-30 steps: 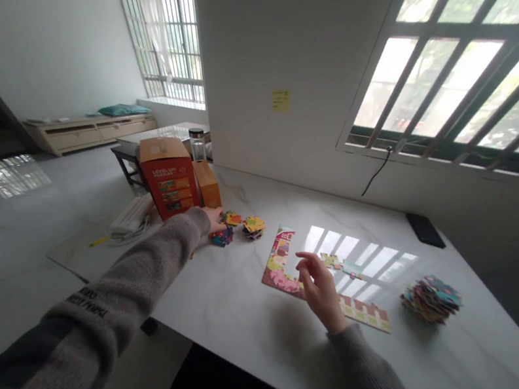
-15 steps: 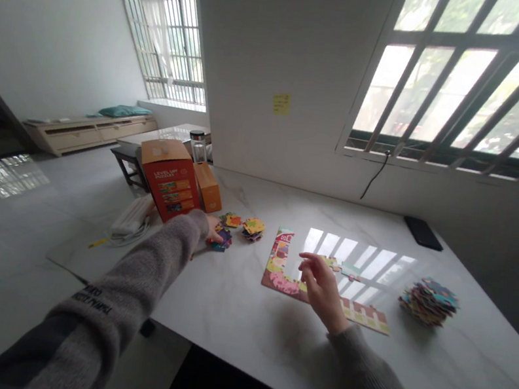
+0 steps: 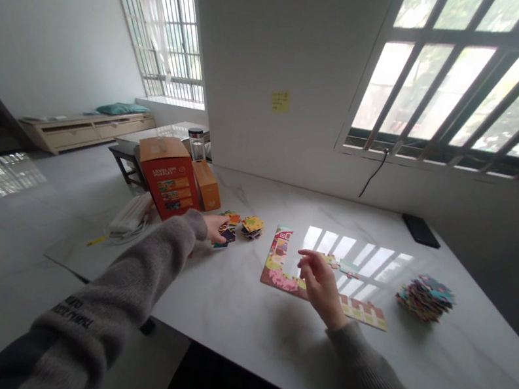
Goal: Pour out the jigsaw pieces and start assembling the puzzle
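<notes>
My left hand [image 3: 214, 227] reaches to the small heaps of puzzle pieces [image 3: 240, 226] beside the orange box [image 3: 170, 177], and its fingers pinch a dark puzzle piece [image 3: 227, 235] lifted from the nearest heap. My right hand [image 3: 319, 283] hovers over the partly built L-shaped puzzle [image 3: 283, 266] on the white table [image 3: 232, 296], fingers loosely apart and holding nothing. A few joined pieces [image 3: 343, 265] lie just beyond that hand.
A bigger stack of puzzle pieces [image 3: 425, 297] sits at the right of the table. A black flat device [image 3: 420, 230] lies near the wall. A smaller orange box [image 3: 207, 185], a glass jar [image 3: 196, 142] and white cables [image 3: 128, 220] stand at the left end.
My left hand has drawn back a little from the heaps with a dark piece pinched in its fingers. My right hand has barely shifted.
</notes>
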A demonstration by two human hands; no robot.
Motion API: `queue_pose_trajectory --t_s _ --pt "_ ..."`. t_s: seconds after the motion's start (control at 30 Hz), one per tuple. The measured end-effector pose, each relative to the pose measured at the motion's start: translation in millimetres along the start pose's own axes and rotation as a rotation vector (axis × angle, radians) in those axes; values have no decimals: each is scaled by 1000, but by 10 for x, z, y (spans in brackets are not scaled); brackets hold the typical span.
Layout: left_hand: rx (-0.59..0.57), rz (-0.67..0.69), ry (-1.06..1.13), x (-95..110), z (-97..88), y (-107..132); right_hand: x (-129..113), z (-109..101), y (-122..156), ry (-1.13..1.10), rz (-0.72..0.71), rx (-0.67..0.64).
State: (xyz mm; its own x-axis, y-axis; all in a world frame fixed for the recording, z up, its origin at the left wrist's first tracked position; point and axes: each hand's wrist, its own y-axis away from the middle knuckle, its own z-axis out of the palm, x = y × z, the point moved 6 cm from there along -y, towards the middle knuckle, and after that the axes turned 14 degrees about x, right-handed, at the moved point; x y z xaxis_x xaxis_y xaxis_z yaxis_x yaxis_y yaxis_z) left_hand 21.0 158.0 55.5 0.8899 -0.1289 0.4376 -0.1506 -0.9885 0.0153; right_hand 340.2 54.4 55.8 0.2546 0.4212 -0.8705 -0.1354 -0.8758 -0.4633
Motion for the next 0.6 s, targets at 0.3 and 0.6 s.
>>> queue_pose_trajectory --t_s 0.3,0.6 --pt "-223 123 1036 1082 463 531 -53 79 53 16 -22 -51" --pt "-204 -36 1316 1478 1183 475 104 41 -5 176 -84 -4"
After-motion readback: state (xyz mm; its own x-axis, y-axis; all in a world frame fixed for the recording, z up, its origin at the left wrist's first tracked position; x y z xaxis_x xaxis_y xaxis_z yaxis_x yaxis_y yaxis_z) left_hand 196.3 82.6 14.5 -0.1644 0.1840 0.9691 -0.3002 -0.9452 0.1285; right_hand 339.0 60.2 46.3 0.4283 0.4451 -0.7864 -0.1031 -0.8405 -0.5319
